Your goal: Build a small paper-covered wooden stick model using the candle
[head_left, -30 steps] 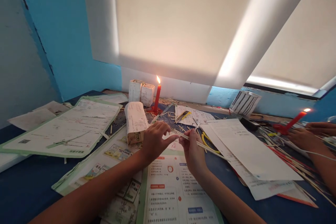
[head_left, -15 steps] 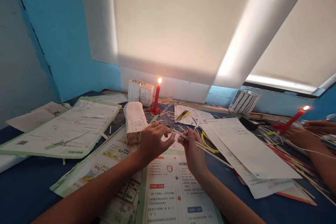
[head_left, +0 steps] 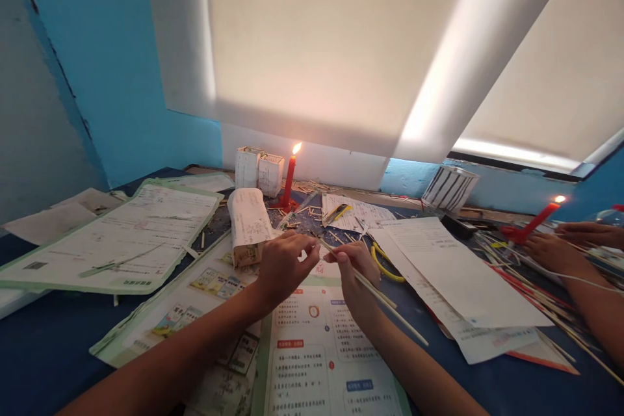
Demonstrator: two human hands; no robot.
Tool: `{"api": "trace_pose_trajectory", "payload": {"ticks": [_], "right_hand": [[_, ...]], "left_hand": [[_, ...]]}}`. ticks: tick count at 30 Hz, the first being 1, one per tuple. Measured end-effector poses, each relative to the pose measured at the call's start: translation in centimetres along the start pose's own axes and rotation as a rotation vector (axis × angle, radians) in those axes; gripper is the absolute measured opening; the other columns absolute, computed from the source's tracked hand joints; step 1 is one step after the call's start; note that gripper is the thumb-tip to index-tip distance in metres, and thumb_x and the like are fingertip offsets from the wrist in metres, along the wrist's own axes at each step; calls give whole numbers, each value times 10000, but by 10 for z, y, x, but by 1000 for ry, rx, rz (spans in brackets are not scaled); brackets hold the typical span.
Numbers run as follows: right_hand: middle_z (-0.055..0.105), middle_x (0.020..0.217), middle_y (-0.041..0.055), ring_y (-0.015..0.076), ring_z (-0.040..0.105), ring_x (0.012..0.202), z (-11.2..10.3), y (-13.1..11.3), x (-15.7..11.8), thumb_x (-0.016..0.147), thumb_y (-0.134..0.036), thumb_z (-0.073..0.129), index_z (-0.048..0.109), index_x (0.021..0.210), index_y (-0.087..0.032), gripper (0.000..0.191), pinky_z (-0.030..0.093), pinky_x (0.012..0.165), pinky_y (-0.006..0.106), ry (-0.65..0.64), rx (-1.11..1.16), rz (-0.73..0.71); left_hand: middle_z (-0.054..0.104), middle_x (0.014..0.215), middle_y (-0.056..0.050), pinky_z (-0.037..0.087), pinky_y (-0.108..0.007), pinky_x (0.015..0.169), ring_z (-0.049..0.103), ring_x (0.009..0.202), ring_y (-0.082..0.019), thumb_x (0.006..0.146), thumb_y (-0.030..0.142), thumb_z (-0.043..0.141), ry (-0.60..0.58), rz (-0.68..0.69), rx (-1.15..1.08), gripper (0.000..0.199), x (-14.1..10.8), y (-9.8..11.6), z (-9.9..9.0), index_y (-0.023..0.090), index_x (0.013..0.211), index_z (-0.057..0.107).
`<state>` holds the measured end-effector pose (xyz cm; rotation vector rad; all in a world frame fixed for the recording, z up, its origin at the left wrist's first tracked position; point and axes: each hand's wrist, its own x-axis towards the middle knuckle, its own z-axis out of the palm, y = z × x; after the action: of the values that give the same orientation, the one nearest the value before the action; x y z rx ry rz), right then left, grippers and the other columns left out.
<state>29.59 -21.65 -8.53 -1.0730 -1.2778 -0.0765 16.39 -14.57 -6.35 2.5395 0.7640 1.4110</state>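
My right hand (head_left: 358, 271) is closed around thin pale sticks (head_left: 407, 325), which slant down to the right past my wrist. Their upper ends reach toward my left hand (head_left: 287, 264), whose thumb and forefinger pinch together at the tips; what lies between them is too small to make out. Both hands are above a printed sheet (head_left: 312, 364). Behind them a red candle (head_left: 289, 182) burns upright. A paper-wrapped box (head_left: 250, 224) lies beside my left hand, and yellow-handled pliers (head_left: 387, 266) rest right of my right hand.
White papers (head_left: 472, 279) and a green-edged sheet (head_left: 117, 240) flank the hands. A utility knife (head_left: 337, 213) lies on paper behind. At the right, another person's hands (head_left: 556, 252) are near a second lit candle (head_left: 539, 221) and scattered sticks. Small paper-covered boxes (head_left: 258, 171) stand at the back.
The sticks in my right hand have tilted more steeply downward, and their far ends have separated. My right hand's fingers have shifted around them. The view has moved slightly.
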Motion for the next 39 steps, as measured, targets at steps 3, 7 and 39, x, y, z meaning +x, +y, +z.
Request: {"api": "trace_pose_trajectory", "payload": {"ticks": [3, 7, 39], "right_hand": [[621, 679, -13, 149, 567, 655, -1, 0, 1, 850, -271, 569, 650, 721, -247, 154, 444, 620, 286, -2, -30, -9], [635, 700, -7, 142, 582, 628, -3, 0, 2, 812, -243, 614, 695, 756, -262, 100, 460, 595, 279, -25, -53, -95], [589, 678, -20, 112, 544, 564, -10, 13, 9, 728, -245, 722, 719, 999, -328, 283, 487, 550, 248, -269, -48, -195]], "left_hand": [[626, 611, -2, 373, -265, 595, 544, 586, -143, 823, 224, 544, -24, -18, -6, 178, 0, 1, 0, 183, 684, 646], [599, 585, 5, 354, -259, 582, 532, 569, -139, 826, 235, 538, -60, -32, -13, 190, -2, 3, 0, 191, 673, 641], [629, 672, -1, 356, -153, 486, 564, 613, -76, 569, 363, 822, -106, -1024, -1415, 286, -1, 7, 7, 158, 722, 692]]}}
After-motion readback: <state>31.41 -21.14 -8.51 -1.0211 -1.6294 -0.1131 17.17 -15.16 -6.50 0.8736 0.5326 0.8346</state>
